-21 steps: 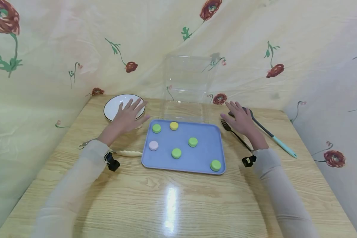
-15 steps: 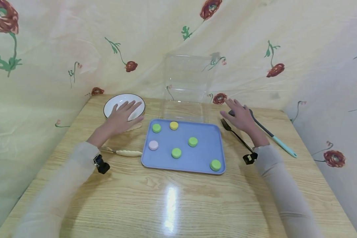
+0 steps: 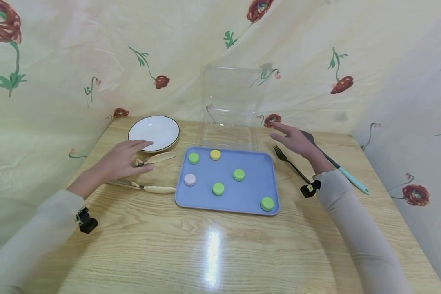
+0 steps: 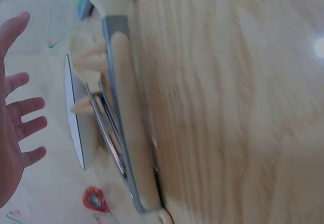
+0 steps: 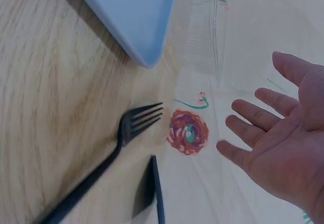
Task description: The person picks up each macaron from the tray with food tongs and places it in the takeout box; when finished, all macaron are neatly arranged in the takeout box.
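Hovering empty-handed beside the tray [image 3: 222, 169]

Head: the left hand [image 3: 121, 161] hangs outstretched above the tongs [image 3: 159, 190], short of the tray's edge.
Left wrist: spread fingers [image 4: 30, 106], apart from the tongs.
Right wrist: right hand [image 5: 283, 138], fingers parted, apart from the fork [image 5: 95, 171]; wood [image 5: 66, 97] separates fork from tray.
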`<state>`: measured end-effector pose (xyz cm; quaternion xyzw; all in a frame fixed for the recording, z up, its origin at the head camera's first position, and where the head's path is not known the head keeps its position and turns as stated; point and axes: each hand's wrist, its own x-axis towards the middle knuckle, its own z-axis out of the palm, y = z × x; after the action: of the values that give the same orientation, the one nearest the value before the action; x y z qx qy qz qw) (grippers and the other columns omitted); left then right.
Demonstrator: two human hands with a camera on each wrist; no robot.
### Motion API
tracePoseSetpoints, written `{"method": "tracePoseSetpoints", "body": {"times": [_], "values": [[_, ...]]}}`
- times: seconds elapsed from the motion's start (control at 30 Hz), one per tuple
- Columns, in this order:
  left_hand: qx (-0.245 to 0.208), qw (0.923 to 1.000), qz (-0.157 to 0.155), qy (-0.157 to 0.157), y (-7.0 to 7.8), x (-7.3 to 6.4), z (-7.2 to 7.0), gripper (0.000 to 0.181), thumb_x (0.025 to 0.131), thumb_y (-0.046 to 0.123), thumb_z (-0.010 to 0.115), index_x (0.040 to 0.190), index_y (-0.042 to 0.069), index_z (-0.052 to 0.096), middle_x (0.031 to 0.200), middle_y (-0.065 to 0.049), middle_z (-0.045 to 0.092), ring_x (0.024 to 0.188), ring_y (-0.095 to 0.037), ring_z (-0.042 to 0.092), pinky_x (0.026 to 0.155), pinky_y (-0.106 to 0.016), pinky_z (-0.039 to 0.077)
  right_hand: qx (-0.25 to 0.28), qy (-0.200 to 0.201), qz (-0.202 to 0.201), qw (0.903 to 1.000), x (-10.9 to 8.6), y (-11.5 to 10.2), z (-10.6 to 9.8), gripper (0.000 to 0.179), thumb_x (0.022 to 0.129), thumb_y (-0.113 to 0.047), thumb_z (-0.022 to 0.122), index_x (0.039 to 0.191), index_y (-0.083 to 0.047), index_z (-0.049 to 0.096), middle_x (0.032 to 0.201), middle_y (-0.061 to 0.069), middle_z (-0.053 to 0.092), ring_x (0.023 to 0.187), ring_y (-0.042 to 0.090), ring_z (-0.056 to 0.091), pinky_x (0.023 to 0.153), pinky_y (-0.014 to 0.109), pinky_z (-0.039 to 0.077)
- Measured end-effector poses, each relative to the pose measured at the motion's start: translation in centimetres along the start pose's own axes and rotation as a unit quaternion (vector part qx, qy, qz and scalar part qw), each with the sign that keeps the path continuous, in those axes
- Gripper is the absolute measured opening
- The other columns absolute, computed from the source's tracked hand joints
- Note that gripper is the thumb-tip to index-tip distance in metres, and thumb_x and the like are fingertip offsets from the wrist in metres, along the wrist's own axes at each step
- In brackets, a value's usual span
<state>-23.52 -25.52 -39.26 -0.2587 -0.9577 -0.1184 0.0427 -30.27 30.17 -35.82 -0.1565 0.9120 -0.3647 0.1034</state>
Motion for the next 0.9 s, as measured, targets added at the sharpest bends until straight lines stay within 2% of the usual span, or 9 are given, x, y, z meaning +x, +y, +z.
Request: {"method": "tracePoseSetpoints", "body": {"times": [0.1,0.2,0.3,0.4,0.5,0.57,0.77,0.9], "values": [[0.003,0.9999,0.002,-0.010,-0.5,-1.2,-0.1,0.082,0.087,0.056,0.073,0.152,0.013,0.048,0.148,-0.022,0.054,0.135,-0.045,0.051,0.110,-0.063,0.039,0.071,-0.007,0.020,0.9973,0.1,0.1,0.1,0.066,0.107,-0.038,0.050,0.163,-0.011,0.025,0.165,0.021,0.029,0.153,0.042,0.027,0.120,0.063,0.025],[0.002,0.9996,-0.004,-0.026,-0.8,-2.2,-0.2,0.086,0.083,0.060,0.075,0.151,0.012,0.050,0.145,-0.025,0.056,0.132,-0.047,0.053,0.106,-0.064,0.043,0.120,-0.011,0.035,0.9921,0.2,0.3,0.4,0.066,0.107,-0.035,0.052,0.162,-0.008,0.027,0.162,0.025,0.033,0.149,0.041,0.033,0.120,0.061,0.028],[0.002,0.9985,-0.021,-0.050,-1.1,-3.0,-0.2,0.093,0.080,0.066,0.076,0.151,0.013,0.049,0.143,-0.025,0.058,0.132,-0.048,0.053,0.103,-0.066,0.044,0.157,-0.016,0.049,0.9863,0.5,0.5,0.7,0.064,0.107,-0.029,0.054,0.160,-0.003,0.029,0.158,0.029,0.038,0.144,0.037,0.044,0.118,0.057,0.033],[-0.004,0.9967,-0.043,-0.069,-1.4,-3.6,-0.2,0.098,0.077,0.069,0.076,0.153,0.014,0.047,0.141,-0.023,0.059,0.133,-0.048,0.052,0.102,-0.068,0.044,0.191,-0.030,0.064,0.9792,0.8,0.7,1.0,0.064,0.106,-0.023,0.055,0.160,0.000,0.027,0.155,0.032,0.040,0.133,0.027,0.058,0.116,0.055,0.038],[-0.026,0.9948,-0.058,-0.080,-1.9,-3.9,0.0,0.101,0.075,0.068,0.079,0.153,0.013,0.047,0.140,-0.022,0.061,0.131,-0.047,0.055,0.102,-0.067,0.044,0.220,-0.046,0.073,0.9716,1.2,0.7,1.3,0.065,0.107,-0.018,0.055,0.160,0.002,0.024,0.152,0.033,0.043,0.120,0.015,0.066,0.115,0.052,0.040],[-0.043,0.9938,-0.062,-0.082,-2.1,-4.0,0.1,0.103,0.073,0.066,0.081,0.152,0.011,0.047,0.138,-0.023,0.063,0.128,-0.046,0.057,0.102,-0.066,0.044,0.238,-0.052,0.078,0.9668,1.5,0.7,1.5,0.065,0.106,-0.015,0.055,0.160,0.003,0.023,0.150,0.032,0.046,0.114,0.011,0.068,0.114,0.052,0.041],[-0.080,0.9913,-0.066,-0.081,-2.2,-4.1,0.4,0.107,0.067,0.061,0.088,0.150,0.007,0.049,0.127,-0.021,0.068,0.119,-0.043,0.064,0.099,-0.061,0.048,0.284,-0.068,0.097,0.9516,2.6,1.0,1.9,0.063,0.105,-0.008,0.055,0.159,0.005,0.024,0.151,0.031,0.046,0.114,0.014,0.070,0.114,0.052,0.040],[-0.097,0.9898,-0.069,-0.079,-2.3,-3.9,0.7,0.109,0.065,0.058,0.091,0.150,0.005,0.049,0.127,-0.020,0.069,0.117,-0.041,0.064,0.098,-0.059,0.049,0.307,-0.063,0.109,0.9434,3.3,1.3,2.0,0.061,0.105,-0.008,0.054,0.158,0.005,0.027,0.149,0.028,0.050,0.111,0.014,0.071,0.114,0.048,0.043]]}}
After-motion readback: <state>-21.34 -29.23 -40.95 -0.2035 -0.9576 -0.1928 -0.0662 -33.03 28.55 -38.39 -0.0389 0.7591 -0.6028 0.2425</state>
